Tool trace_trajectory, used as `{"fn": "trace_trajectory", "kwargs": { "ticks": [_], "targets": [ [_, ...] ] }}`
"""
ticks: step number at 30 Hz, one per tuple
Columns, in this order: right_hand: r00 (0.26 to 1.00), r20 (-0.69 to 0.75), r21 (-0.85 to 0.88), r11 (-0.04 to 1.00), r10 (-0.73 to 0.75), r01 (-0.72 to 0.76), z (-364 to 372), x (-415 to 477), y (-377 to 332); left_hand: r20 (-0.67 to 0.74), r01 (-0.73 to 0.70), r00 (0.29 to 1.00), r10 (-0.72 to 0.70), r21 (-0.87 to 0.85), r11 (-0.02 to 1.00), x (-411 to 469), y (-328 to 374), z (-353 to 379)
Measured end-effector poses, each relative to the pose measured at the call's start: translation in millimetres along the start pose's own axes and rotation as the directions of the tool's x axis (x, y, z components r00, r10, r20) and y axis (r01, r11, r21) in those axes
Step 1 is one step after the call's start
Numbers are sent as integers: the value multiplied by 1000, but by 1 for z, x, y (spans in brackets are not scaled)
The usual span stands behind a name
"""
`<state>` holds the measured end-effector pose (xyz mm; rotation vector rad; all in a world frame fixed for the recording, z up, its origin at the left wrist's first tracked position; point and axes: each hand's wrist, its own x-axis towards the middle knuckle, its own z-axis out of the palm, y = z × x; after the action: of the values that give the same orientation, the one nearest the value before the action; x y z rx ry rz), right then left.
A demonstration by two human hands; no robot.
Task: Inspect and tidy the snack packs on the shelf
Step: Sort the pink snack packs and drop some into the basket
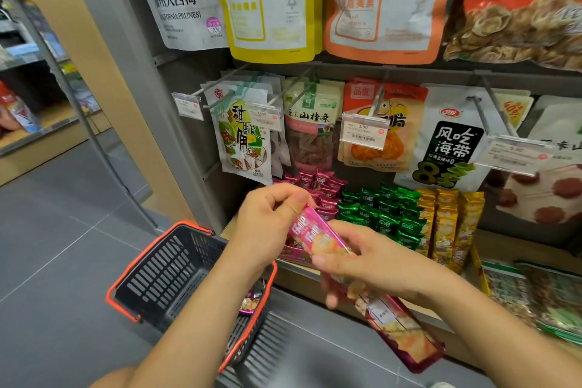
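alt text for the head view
Two hands hold pink snack packs before a shop shelf: the left hand pinches the upper end, the right hand grips the middle. A black basket is lower left; green packs line the shelf.

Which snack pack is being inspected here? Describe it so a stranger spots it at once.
On the low shelf under the hanging bags, small packs stand in pink, green and gold rows. In front of the pink row, the left hand pinches the top of a shiny pink pack, the right hand gripping lower. Unlike the shelved ones, it is lifted clear and tilted.
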<state>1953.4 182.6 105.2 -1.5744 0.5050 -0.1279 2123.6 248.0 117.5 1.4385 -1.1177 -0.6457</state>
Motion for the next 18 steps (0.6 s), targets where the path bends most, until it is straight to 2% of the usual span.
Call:
{"fn": "trace_trajectory", "kwargs": {
  "ticks": [2, 4, 7, 11, 14, 18],
  "targets": [
    [986, 124, 64, 990, 115, -124, -2, -6, -2, -84, 29, 996, -31, -29, 999, 3, -1, -10],
    [983, 117, 58, 987, 140, -147, -3, -8, -3, -114, 64, 991, -68, -40, 997, 6, -4, -17],
    [993, -20, -70, 990, 118, -119, -1, -6, -2, -31, 57, 998, -57, 19, 998, 9, -4, -23],
    [981, -190, -277, 955, 49, -102, -2, -4, -1, 83, -30, 996, 18, 143, 989, 12, -6, -31],
    [978, -182, -279, 948, 106, -155, -6, -4, -2, 170, -82, 985, 31, 299, 951, 11, -12, -30],
    [970, -164, -261, 940, 181, -219, -10, -7, -2, 227, -231, 965, 129, 515, 825, 9, -17, -22]
  ]
}}
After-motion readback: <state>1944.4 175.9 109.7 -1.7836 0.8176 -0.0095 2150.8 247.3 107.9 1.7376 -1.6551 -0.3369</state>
